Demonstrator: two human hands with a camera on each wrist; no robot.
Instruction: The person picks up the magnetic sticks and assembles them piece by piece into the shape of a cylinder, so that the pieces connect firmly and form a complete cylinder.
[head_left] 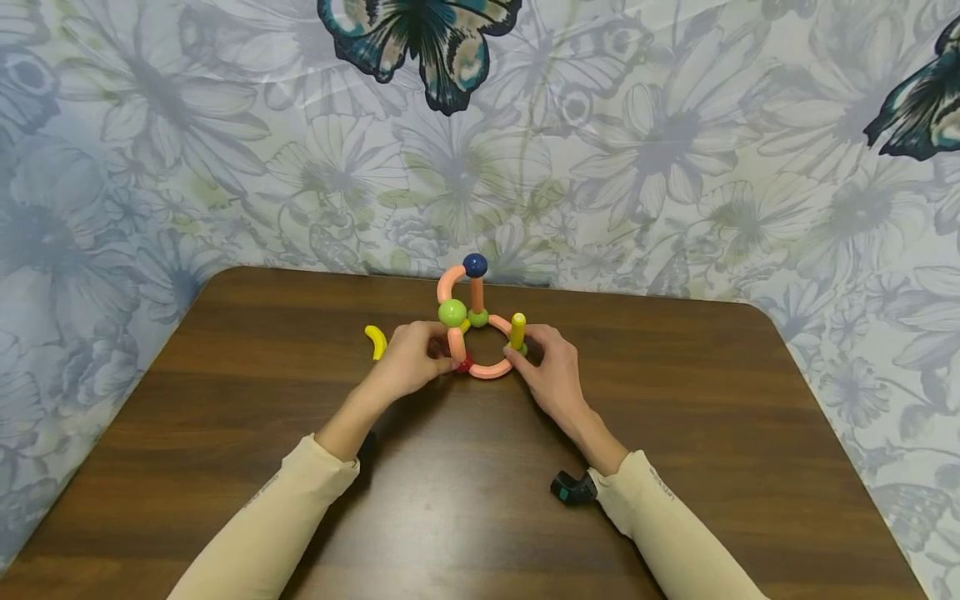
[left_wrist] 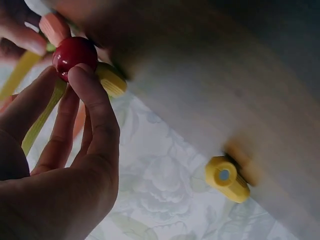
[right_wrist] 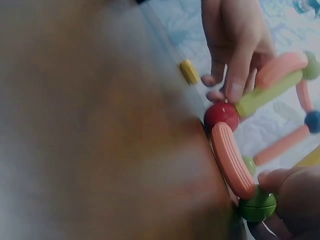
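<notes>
A magnetic stick-and-ball construction stands on the table, with curved pink sticks (head_left: 491, 371) forming most of a ring. My left hand (head_left: 408, 360) pinches the red ball (left_wrist: 75, 57) at the ring's front left. My right hand (head_left: 553, 371) holds the green ball (right_wrist: 257, 204) on the right between thumb and fingers. From that green ball a yellow stick (head_left: 518, 332) rises upright. A light green ball (head_left: 452, 313) sits above the left side. Higher up, a dark blue ball (head_left: 475, 266) joins a curved pink stick and a straight one, which stands on a rear green ball (head_left: 477, 317).
One loose curved yellow stick (head_left: 377, 342) lies on the brown table (head_left: 465, 517), left of my left hand. Behind the table's far edge hangs a flowered wall covering (head_left: 660, 167) with butterflies. A dark wrist camera (head_left: 573, 488) sits at my right sleeve.
</notes>
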